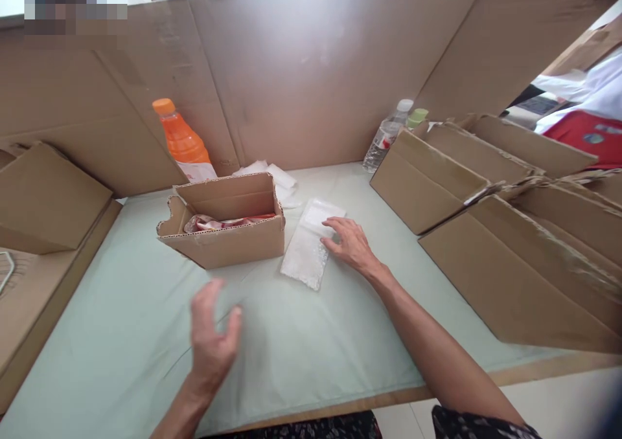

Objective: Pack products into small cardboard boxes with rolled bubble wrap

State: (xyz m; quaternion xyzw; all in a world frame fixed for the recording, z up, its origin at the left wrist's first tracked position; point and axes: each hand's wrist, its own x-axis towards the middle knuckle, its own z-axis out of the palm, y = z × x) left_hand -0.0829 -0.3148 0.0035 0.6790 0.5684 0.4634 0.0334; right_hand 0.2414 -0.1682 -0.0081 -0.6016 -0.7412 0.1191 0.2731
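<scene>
My right hand [347, 243] is at the right edge of a flat piece of bubble wrap [305, 258], thumb and fingers apart. Whether the fingertips press on the wrap I cannot tell. Over the pale green cloth, my left hand [214, 332] is slightly blurred, with thumb and fingers spread and nothing between them. In front of it stands a narrow open cardboard box [243, 248]. Inside that box lies a red and white plastic packet [228, 224], partly hidden by the front wall. Crumpled white wrap [282, 177] lies behind the box.
Open cardboard boxes [510, 270] stand in rows at the right, and another box [53, 199] is at the left. An orange drink bottle [184, 138] and a clear water bottle [383, 141] stand near the tall cardboard wall [311, 76] along the back.
</scene>
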